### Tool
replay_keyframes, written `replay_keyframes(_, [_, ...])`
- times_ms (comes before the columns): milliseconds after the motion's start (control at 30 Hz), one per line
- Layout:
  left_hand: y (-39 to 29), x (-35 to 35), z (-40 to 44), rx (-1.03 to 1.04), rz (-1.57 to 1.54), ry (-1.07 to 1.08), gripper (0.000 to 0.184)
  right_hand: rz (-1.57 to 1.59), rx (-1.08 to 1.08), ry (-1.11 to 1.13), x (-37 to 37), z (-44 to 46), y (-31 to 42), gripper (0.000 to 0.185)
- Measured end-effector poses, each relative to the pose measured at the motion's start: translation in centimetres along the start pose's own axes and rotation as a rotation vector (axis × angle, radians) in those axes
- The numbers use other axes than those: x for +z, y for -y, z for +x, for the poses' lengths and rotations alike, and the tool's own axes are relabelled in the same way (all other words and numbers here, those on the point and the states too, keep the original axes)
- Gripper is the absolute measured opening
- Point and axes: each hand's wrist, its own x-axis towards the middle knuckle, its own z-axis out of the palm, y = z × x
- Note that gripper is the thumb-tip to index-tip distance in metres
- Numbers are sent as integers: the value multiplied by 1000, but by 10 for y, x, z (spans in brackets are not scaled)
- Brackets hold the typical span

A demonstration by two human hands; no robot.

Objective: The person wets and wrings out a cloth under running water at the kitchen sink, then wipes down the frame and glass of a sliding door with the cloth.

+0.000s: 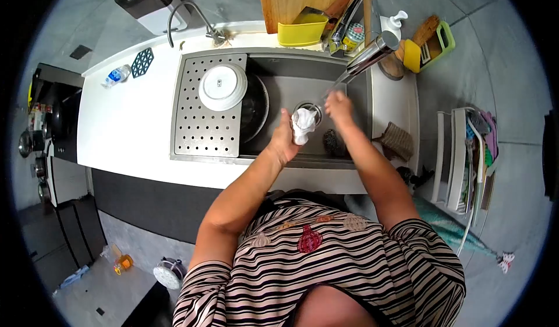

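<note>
My left hand (283,138) is closed round a crumpled white cloth (303,125), held over the sink close to the drain (315,109). Under the mouth of the chrome faucet (372,53), at the sink's right side, is my right hand (339,107), where a thin stream of water seems to run. Its fingers are blurred, so their pose is unclear. A dark scouring ball (333,143) lies in the sink basin (285,91) below my right hand.
An upturned white bowl (222,87) sits on the perforated drain board (207,132), partly over a black pan (254,108). Behind the sink stand a yellow holder (301,33), a cutting board (291,1) and a soap pump (394,24). A brown brush (396,141) rests at the right.
</note>
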Motion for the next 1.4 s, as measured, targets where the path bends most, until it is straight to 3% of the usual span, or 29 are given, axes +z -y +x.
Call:
replay_keyframes(67, [-9,3,-6,-16,92,-46,52,-169,-202,-66,-27,42,8,18])
replay_keyframes(100, [-10,3,-6,7,94,-31,51,-93,-320,-54,-28,58,18,22])
replay_keyframes(133, [-12,3,-7,33,98,-17,50,-257,-383,-150,-25,84,19,30])
replay_keyframes(200, [-18,8,-18,70,95,-4,50,-197,-547,133,-28,110,51,35])
replay_keyframes(233, [-21,10,-24,103,99,24,50,-162,-579,176,-27,110,75,36])
replay_keyframes(267, [-25,8,-29,116,84,1,50,-387,-786,141,-28,160,55,34])
replay_keyframes(300, [-27,4,-33,135,77,32,51,-190,-578,241,-31,165,62,32])
replay_keyframes(333, [-29,0,-39,153,71,62,52,-63,-603,176,-23,155,58,31])
replay_keyframes(400, [-33,-11,-52,164,9,26,54,96,-413,276,-27,136,60,30])
replay_keyframes(467, [-39,-25,-66,205,-64,76,55,120,-228,173,-20,105,40,32])
replay_keyframes(533, [-47,-35,-89,216,-123,84,52,-1082,-394,225,-13,62,17,45])
replay_keyframes(600, [-47,-57,-102,300,-205,108,50,-1052,-456,495,12,12,-4,54])
replay_keyframes(667, [-49,-76,-122,354,-224,131,47,-557,-311,723,58,-51,10,55])
replay_keyframes(733, [-54,-92,-143,413,-232,77,46,159,148,805,103,-125,47,52])
replay_keyframes(800, [-59,-116,-170,462,-211,171,46,338,278,993,148,-169,62,46])
replay_keyframes(867, [-66,-136,-208,555,-42,-30,45,233,21,1016,181,-208,83,36])
replay_keyframes(1000, [-68,-234,-283,759,149,-215,41,245,-97,1079,239,-274,122,23])
replay_keyframes(1067, [-63,-274,-320,805,90,-248,41,43,-177,1155,276,-300,112,24])
replay_keyframes(1133, [-61,-310,-358,895,-14,-282,43,35,-183,1221,314,-354,118,25])
replay_keyframes(1200, [-57,-344,-396,952,-24,-342,50,34,-187,1299,352,-402,121,26])
replay_keyframes(1267, [-50,-362,-436,1011,-127,-551,61,158,-29,1385,389,-444,117,27])
replay_keyframes(1333, [-29,-399,-455,1044,-237,-499,79,111,28,1471,421,-478,111,27])
replay_keyframes(1400, [-6,-431,-468,1192,-210,-533,88,-176,-129,1575,453,-498,100,28])
